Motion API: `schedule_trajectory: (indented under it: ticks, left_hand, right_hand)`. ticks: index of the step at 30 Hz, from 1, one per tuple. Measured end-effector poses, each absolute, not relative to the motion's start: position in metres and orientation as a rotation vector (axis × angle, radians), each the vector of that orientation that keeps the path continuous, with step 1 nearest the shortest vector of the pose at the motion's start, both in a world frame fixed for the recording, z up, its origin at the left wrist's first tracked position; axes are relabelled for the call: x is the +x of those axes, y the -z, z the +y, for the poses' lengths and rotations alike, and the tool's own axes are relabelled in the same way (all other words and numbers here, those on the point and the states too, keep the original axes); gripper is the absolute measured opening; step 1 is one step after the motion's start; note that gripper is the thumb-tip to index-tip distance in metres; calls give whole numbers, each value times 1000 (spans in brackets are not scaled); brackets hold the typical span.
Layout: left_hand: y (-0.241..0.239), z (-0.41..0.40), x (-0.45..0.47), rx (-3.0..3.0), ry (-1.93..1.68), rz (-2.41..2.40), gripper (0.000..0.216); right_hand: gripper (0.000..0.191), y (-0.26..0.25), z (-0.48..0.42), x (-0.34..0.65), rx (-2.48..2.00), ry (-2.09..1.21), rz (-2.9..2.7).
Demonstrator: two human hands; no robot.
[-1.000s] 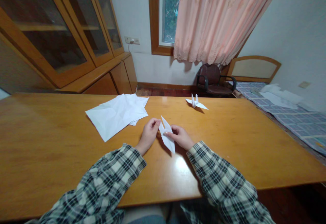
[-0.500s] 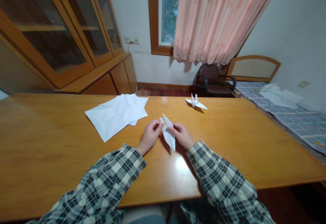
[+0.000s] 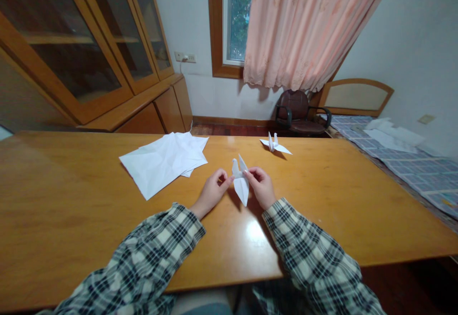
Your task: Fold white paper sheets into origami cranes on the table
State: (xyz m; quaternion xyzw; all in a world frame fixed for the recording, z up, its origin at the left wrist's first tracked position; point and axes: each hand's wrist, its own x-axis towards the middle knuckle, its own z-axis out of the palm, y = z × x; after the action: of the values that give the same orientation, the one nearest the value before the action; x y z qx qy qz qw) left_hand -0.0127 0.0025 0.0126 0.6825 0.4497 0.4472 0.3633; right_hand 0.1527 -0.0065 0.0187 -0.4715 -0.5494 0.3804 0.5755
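Note:
A white paper crane is held up over the table between my two hands. Its bent head and pointed tail stick upward, and one wing points down toward me. My right hand pinches the crane's right side between thumb and fingers. At the crane's left edge, just below the neck, my left hand is closed with thumb and forefinger tips together on the paper. A second finished paper crane stands near the table's far edge with its wings spread.
Several overlapping sheets of creased white paper lie to the left on the wooden table. Beyond the far edge are a brown armchair and a pink curtain. A glass-door cabinet stands at the left, a bed at the right.
The held crane has shifted right and turned more upright, its head now clear of my left fingers. My left fingertips have moved from the head down to the crane's left edge.

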Motion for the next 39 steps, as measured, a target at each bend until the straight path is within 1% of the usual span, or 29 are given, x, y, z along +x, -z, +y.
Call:
schedule_trajectory:
  ticks: [5,11,15,19,22,25,31,39]
  left_hand:
    - [-14,-1,-12,1843,-960,1147,41]
    - [-12,3,-12,1693,-1068,1048,33]
    - [-7,9,-14,1586,-1167,1049,35]
    - [-4,11,-14,1471,-1228,1065,39]
    - [-5,9,-13,1420,-1184,1042,42]
    - [-7,7,-12,1439,-1120,1004,45]
    - [-8,5,-13,1496,-1058,928,47]
    - [-9,5,-13,1559,-990,968,41]
  right_hand:
    - [19,-20,-7,152,-1020,-924,-1219]
    - [19,-20,-8,149,-996,-973,-1270]
    - [23,-22,-11,148,-973,-1043,-1370]
    - [29,-22,-12,151,-1024,-1022,-1444]
    - [37,-20,-10,154,-1078,-1005,-1349]
    - [36,-17,-7,155,-1132,-1003,-1265]
    - [41,-12,-7,152,-1084,-1158,-1350]
    - [35,-15,-5,154,-1152,-1063,-1454]
